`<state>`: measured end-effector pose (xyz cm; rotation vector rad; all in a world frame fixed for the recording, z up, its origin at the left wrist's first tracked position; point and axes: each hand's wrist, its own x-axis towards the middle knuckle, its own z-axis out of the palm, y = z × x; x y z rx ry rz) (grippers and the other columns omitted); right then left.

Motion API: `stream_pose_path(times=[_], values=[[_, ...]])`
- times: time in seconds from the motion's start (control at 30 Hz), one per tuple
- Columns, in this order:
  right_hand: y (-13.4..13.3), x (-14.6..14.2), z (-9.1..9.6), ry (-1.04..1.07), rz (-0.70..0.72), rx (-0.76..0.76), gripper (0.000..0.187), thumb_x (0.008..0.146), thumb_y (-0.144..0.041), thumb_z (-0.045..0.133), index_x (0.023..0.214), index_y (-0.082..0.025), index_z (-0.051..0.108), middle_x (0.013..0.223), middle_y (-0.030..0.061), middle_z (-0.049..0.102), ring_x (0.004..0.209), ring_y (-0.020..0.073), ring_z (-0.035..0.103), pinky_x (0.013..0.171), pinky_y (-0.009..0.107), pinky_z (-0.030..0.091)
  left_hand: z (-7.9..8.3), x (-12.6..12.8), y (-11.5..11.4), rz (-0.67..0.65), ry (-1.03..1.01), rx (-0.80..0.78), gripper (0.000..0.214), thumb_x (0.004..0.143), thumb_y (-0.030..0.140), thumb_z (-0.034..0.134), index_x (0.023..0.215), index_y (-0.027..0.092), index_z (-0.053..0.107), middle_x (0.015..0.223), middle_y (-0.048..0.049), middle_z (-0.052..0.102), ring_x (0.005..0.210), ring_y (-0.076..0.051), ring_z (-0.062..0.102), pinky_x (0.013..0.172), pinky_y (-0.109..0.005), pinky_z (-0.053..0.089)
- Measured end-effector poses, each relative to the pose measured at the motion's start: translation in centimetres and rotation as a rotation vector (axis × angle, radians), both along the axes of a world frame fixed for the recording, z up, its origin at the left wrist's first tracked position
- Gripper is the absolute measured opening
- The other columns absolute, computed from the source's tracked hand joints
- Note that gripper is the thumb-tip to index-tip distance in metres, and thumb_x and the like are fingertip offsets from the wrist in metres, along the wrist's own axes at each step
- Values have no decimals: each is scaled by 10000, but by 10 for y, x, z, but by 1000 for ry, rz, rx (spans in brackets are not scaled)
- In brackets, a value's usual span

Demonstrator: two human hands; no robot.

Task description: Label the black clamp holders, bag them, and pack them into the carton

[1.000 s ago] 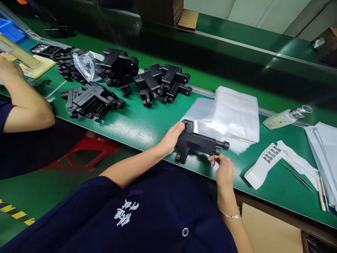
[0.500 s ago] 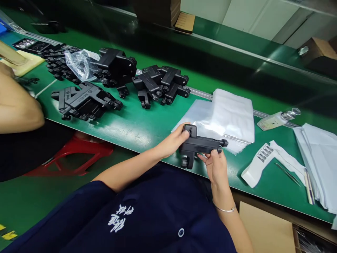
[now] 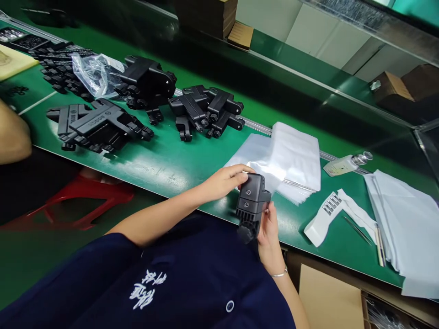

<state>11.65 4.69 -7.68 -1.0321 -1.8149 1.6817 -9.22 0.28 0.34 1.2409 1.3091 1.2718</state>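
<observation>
Above the bench edge, my two hands hold a black plastic clamp bracket (image 3: 253,194), its end with two small screws facing me and a ribbed dark knob at the bottom. My left hand (image 3: 224,182) is closed on its upper left corner, fingers over the top. From the right and behind, my right hand (image 3: 268,230) grips the bracket, with part of its fingers hidden. Just beyond lies a stack of clear plastic bags (image 3: 297,157), one sheet spreading left under the bracket.
Similar black brackets lie in a front pile (image 3: 99,123), a middle pile (image 3: 207,109) and a back pile (image 3: 147,82). At right are a bottle (image 3: 343,165), a white strip (image 3: 320,224), tweezers (image 3: 357,230) and white sheets (image 3: 404,219). A co-worker's arm (image 3: 12,135) shows at left.
The bracket has turned from lying sideways to showing its screwed end. My right hand has moved left and slightly down behind it. The view has shifted a little right.
</observation>
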Motion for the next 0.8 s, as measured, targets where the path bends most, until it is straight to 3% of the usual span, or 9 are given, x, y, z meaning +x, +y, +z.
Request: stream_pose_path(times=[0.07,0.13,0.23,0.3,0.37,0.47,0.53,0.67,0.8], values=[[1,7,3,104,-113,-44,650,908,-750,246,1331,-314,479,1116,99,671,1005,243,671,788,450,596,0,-6,-10,-131,49,29,693,806,458,690,1420,231,463,1195,-98,654,995,-253,651,846,-352,539],[1,14,7,250,-225,-79,663,801,-736,558,1310,-317,499,1069,78,685,910,235,684,760,422,597,-2,-13,-22,-232,108,38,939,725,362,791,1523,271,305,1263,-98,635,1093,-286,636,950,-391,509],[4,23,17,393,-279,-57,811,636,-642,803,1313,-294,524,1121,76,680,966,241,675,845,419,582,-8,-18,-32,-247,53,27,926,732,332,806,1516,298,316,1218,-81,655,1071,-274,653,992,-408,490],[7,26,25,409,-230,-67,822,643,-646,803,1330,-286,530,1203,84,655,984,238,672,852,410,588,-13,-17,-34,-207,-133,1,930,715,390,831,1497,298,337,1219,-86,646,1066,-265,654,955,-392,515],[12,25,33,405,-188,-103,743,673,-641,788,1285,-278,573,1213,79,652,899,214,684,748,372,616,-19,-13,-32,-146,-385,-68,949,674,481,854,1466,284,370,1180,-87,650,1013,-243,668,844,-328,557],[18,20,41,364,-191,-138,518,698,-595,792,1032,-223,658,929,49,713,649,168,668,555,313,602,-29,-5,-29,-62,-717,-270,797,681,577,818,1330,216,528,979,-55,686,776,-155,670,640,-212,548],[20,16,42,326,-214,-165,475,688,-602,794,880,-198,636,706,11,680,500,139,618,487,283,571,-34,0,-28,-17,-863,-416,598,773,562,750,1195,156,627,885,-51,696,701,-129,652,607,-194,545],[19,10,42,283,-260,-188,525,663,-657,777,794,-188,580,640,7,661,473,132,612,456,249,535,-42,4,-26,22,-1041,-584,425,947,489,560,1071,100,676,777,-57,706,646,-128,659,608,-204,562],[11,6,53,213,-246,-26,489,698,-630,754,848,-201,576,667,-5,660,515,139,622,490,259,535,-51,1,-17,-25,-1047,-673,505,965,552,471,1096,105,667,767,-70,723,608,-163,676,618,-269,574]])
